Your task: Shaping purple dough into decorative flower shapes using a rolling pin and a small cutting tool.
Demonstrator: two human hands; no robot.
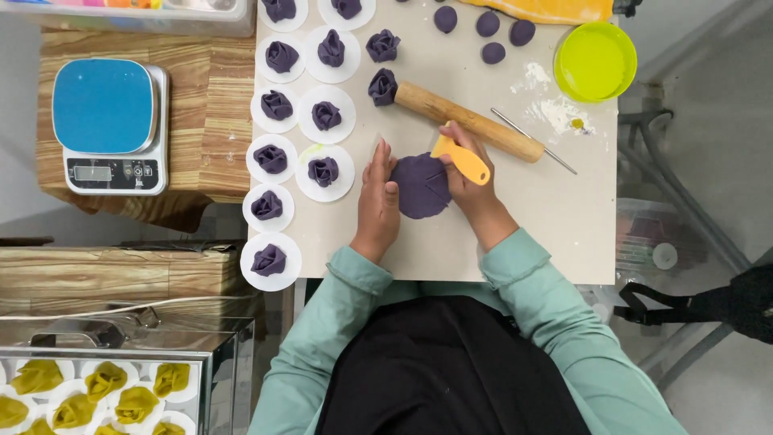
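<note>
Two hands work a flat purple dough disc (422, 186) lying on a pale board (564, 217) near the bench's front edge; the left hand (379, 197) rests flat, fingers together, against the disc's left rim; the right hand (471, 189) is closed around a yellow scraper (460, 159), its edge pressed into the dough, where slits show; cutting seems the step in hand, and a further cut would call for a steady disc; just behind lies a wooden rolling pin (469, 121); to the left, purple dough roses (324, 170) sit on white paper rounds.

Right hand (471, 181) presses yellow scraper (460, 159) into purple dough disc (420, 187).
</note>
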